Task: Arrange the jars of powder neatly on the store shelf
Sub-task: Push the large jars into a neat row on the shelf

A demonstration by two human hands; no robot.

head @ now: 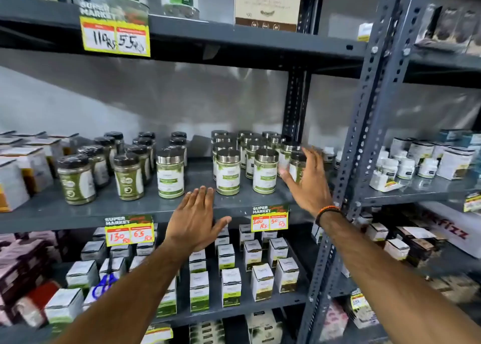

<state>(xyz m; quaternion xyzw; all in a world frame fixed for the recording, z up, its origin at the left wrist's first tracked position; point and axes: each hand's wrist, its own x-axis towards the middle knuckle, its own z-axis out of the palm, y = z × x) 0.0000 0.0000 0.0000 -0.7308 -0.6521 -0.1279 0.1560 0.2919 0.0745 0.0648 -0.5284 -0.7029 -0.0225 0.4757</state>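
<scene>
Two yellow price tags hang on the front edge of the middle shelf (130,208), both headed "SUPER MARKET": the left tag (129,231) reads "130 Rs" and "65 Rs", the right tag (270,218) reads "100 Rs" and "50 Rs". A third tag (115,34) on the shelf above reads "110 Rs" and "55 Rs". A brown and cream box (268,3) up there carries a name too blurred to read surely.

The jars of powder stand upright on the middle shelf, long axes vertical, labels facing outward. The silver-lidded jars (228,172) hold green powder behind white and green labels whose print is too small to read; they stand in rows running back toward the wall, with one lone jar (170,173) apart to their left. Further left, black-lidded jars (76,179) hold darker olive powder.

The left hand (196,220) hovers flat over the shelf edge, fingers spread apart, holding nothing. The right hand (308,181), with a beaded band (328,211) at the wrist, is open, its fingers apart and resting against the rightmost jar (296,166), which is blurred.

The shelf below holds small white boxes (262,281) with green bands.
</scene>
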